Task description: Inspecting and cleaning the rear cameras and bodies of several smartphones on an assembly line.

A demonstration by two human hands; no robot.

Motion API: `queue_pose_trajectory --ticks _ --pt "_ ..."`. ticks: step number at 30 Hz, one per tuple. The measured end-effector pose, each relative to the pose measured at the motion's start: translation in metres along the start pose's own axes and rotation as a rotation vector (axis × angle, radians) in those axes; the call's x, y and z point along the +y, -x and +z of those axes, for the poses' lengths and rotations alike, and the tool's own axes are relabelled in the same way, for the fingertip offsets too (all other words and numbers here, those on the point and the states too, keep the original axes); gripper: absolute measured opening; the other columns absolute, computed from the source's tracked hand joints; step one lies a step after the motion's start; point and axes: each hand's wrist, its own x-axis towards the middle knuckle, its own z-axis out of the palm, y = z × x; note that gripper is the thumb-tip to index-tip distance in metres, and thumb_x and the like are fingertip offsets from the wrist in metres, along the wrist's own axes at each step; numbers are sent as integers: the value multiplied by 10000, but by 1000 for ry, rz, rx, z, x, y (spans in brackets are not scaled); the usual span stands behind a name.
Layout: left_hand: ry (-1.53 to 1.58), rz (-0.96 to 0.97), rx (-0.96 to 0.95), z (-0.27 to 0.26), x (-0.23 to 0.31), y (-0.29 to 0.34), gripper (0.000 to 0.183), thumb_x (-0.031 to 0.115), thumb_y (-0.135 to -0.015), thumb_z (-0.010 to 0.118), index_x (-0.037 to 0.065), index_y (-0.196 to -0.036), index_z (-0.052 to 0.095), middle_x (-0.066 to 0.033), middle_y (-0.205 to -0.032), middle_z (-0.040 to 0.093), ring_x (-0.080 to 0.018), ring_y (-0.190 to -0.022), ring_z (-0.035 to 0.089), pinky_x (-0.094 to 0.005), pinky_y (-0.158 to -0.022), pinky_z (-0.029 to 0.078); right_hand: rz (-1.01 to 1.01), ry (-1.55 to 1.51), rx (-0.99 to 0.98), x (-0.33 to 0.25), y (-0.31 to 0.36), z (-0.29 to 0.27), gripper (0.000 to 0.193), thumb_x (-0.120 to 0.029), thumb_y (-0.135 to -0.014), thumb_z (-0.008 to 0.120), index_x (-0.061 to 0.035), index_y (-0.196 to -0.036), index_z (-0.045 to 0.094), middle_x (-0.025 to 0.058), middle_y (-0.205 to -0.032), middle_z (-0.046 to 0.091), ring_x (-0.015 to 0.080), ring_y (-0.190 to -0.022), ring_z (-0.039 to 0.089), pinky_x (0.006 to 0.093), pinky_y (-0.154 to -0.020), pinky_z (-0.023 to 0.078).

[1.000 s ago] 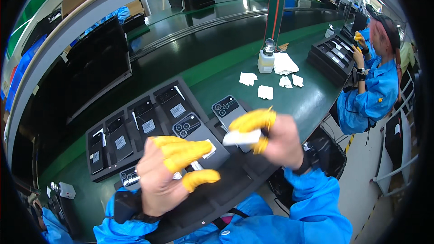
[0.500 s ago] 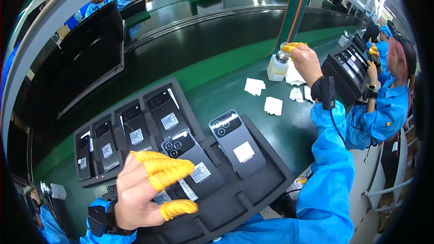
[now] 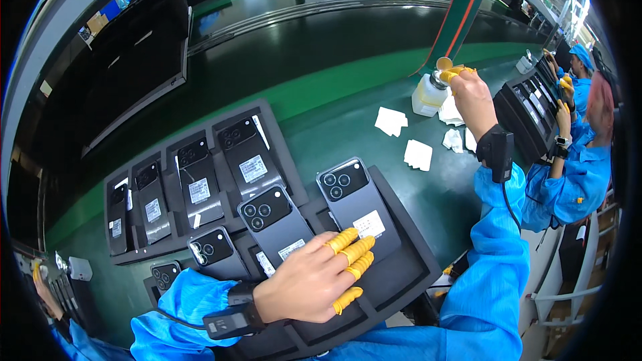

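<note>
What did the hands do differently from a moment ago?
The right hand left the phones, reached out to the white bottle and now touches its top with a white wipe. The left hand dropped flat, its fingertips on the nearest phone. The phones in the black tray and the loose wipes stayed put.

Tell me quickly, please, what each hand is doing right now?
Left hand: open, fingers flat on a phone in the tray.
Right hand: fingertips pinched at the top of the bottle; holding nothing else visible.
</note>
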Motion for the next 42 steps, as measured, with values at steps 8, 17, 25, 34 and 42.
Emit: queue_pose_trajectory --ticks 8,17,25,34,42 --pt "-49 13 -20 24 0 9 579 444 -901 624 5 -1278 615 -172 -1372 572 -330 -1269 542 -467 -1117 359 -21 -28 0 -1 -3 -8 104 42 -745 624 17 -838 661 177 -839 651 355 -856 643 438 -766 530" --pt "20 -4 35 26 -1 8 554 449 -879 646 -34 -1148 668 -194 -1319 603 -345 -1229 564 -483 -1112 368 -676 -773 35 -152 16 -53 323 -55 -693 682 8 -1010 688 119 -1014 663 288 -939 646 383 -817 546" --pt "39 8 47 25 0 7 499 436 -873 649 -34 -1032 702 -192 -1280 624 -328 -1218 573 -503 -1123 359 -742 -711 -44 -161 24 -56 366 -67 -656 660 24 -1007 709 138 -1037 667 296 -971 653 390 -832 545" --pt "61 4 -42 19 1 7 420 267 -787 649 -25 -1085 698 -131 -1024 655 -265 -1005 641 -538 -1155 300 -717 -693 -39 -165 31 -67 409 -102 -643 643 19 -1032 688 132 -1049 655 289 -969 645 396 -859 545" --pt "59 25 -8 20 1 5 508 250 -727 633 -18 -1156 682 -89 -918 629 -244 -940 646 -537 -1160 297 -769 -570 -101 -143 50 -72 406 -97 -642 629 26 -1025 688 128 -1044 654 283 -957 650 409 -851 560"
